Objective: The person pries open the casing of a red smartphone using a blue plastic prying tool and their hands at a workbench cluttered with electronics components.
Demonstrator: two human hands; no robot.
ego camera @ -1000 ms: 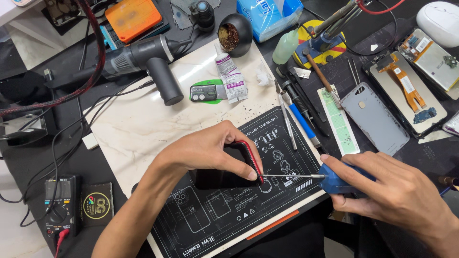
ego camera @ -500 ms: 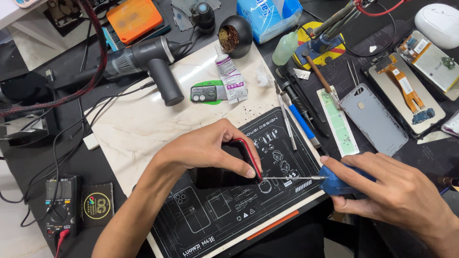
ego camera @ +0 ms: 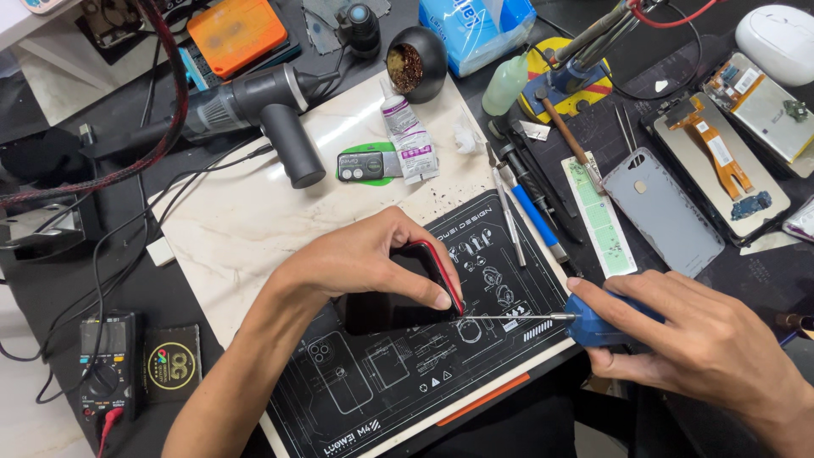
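Head view: a red-edged black smartphone (ego camera: 398,288) is pinned to the black printed work mat (ego camera: 407,382) by the curled left hand (ego camera: 365,259); a blue-handled thin metal probe (ego camera: 593,321) is gripped by the closed right hand (ego camera: 704,348), its tip at the phone's edge. A slip could gouge the screen.

The left hand (ego camera: 365,263) covers most of the dark phone (ego camera: 398,305), so only its red edge and a patch of screen show. Where the thin tool tip (ego camera: 500,317) meets that edge is too fine to tell. The right hand (ego camera: 704,348) wraps the blue handle (ego camera: 602,326), hiding its shape. The white mouse (ego camera: 780,42) and blue packet (ego camera: 475,25) are cut by the picture's edges.
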